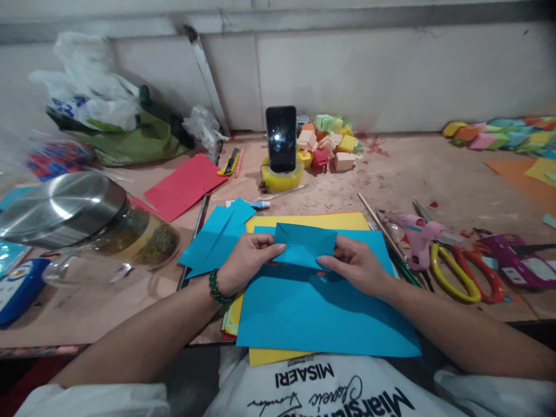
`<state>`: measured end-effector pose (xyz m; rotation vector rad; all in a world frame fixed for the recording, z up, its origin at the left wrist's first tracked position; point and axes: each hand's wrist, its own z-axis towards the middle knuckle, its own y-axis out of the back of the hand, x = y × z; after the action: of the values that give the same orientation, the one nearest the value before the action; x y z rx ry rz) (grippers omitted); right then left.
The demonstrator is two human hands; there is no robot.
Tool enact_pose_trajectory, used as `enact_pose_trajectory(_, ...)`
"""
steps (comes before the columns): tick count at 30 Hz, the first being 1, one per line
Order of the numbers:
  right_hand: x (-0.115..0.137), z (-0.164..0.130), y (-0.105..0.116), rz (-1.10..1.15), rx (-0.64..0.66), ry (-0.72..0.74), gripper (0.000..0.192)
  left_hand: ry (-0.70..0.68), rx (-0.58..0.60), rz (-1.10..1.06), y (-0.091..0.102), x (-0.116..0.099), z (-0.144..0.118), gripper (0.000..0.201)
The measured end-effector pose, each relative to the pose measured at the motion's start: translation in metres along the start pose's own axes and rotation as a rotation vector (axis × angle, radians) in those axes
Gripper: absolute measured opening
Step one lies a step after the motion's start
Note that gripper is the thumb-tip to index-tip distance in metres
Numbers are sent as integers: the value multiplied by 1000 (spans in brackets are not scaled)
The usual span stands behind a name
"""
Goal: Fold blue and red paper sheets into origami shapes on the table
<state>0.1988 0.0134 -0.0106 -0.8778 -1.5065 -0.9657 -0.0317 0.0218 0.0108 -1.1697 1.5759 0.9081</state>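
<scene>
A small folded piece of blue paper is held up between both hands, with diagonal creases near its top corners. My left hand pinches its left end, thumb on the front. On the right end, my right hand grips it with the thumb in front and the fingers behind. Below lies a large blue sheet on top of yellow sheets. To the left of my left hand rest several cut blue paper pieces, overlapping one another.
Left stands a glass jar with a metal lid, near a red sheet and a box cutter. A phone leans on a tape roll beside folded paper boxes. Right lie scissors and a pink glue gun.
</scene>
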Motion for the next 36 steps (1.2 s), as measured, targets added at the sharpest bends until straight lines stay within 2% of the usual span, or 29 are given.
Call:
enact_pose_trajectory(7, 0, 2, -3, 89, -19, -3, 54, 5, -2, -1, -1, -2, -1, 50)
enact_pose_trajectory(15, 1, 3, -3, 102, -27, -3, 56, 12, 19, -27, -1, -3, -1, 51)
enact_pose_trajectory(25, 4, 2, -2, 89, -21, -19, 57, 11, 14, -60, 0, 2, 0, 43)
enact_pose_trajectory(36, 4, 1, 0, 119, -4, -41, 50, 27, 38, -84, 0, 1, -1, 42)
